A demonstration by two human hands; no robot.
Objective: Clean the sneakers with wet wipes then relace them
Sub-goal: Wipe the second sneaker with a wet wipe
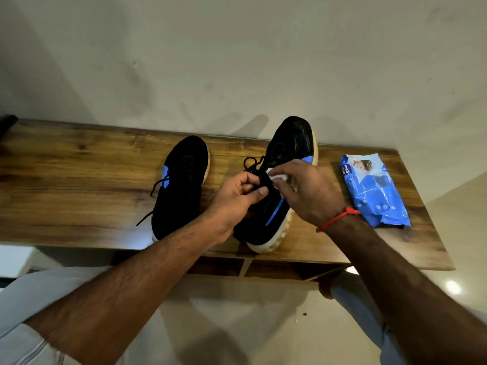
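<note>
The left hand (pixel 238 198) is gripping the collar of the right-side sneaker (pixel 279 185), whose long axis is running away across the table (pixel 79 180), while the right hand (pixel 308 193) is pinching a wipe (pixel 276 177) against its laced top.

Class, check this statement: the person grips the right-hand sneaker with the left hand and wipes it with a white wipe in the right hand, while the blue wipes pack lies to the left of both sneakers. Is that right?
One detail is wrong. The head view shows the blue wipes pack lying to the right of both sneakers, not the left. The rest stands: the left hand grips the right-hand sneaker, and the right hand holds the white wipe against it.
</note>
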